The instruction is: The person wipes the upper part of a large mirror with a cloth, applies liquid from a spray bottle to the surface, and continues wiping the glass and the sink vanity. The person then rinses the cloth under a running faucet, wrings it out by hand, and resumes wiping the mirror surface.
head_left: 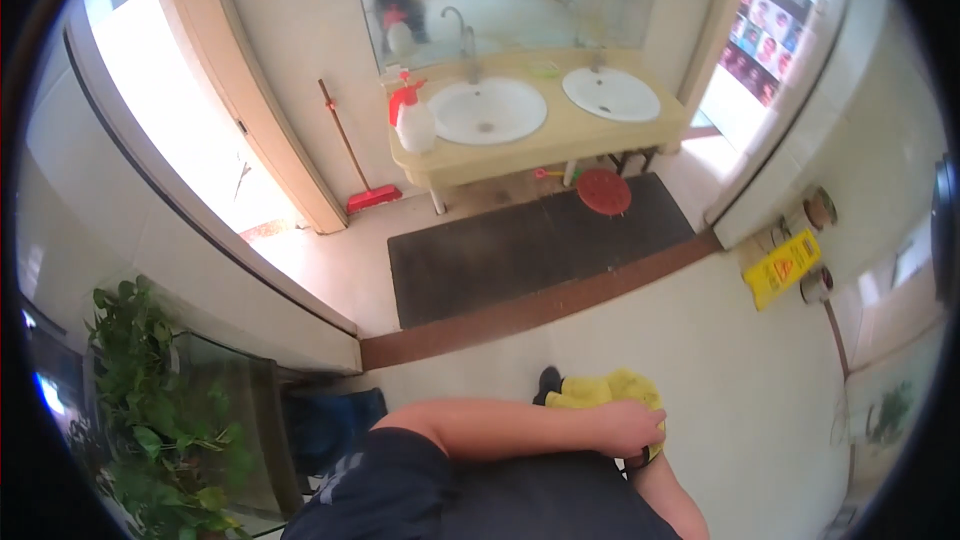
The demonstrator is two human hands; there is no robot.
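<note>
Close in front of my body, a soft yellow cloth [610,387] is bunched up. My left hand [632,428] reaches across from the left, its fingers closed on the near right part of the cloth. My right forearm [672,502] rises from the lower edge with a dark band at the wrist. The right hand itself is hidden behind the left hand and the cloth, so its fingers do not show. A dark shoe [549,381] shows just beyond the cloth.
Ahead stands a yellowish counter [550,152] with two white sinks and a red-topped spray bottle [413,120]. A dark mat [520,250] and a red stool [603,192] lie before it. A broom [372,197], a yellow floor sign [782,270] and leafy plants [150,420] flank the floor.
</note>
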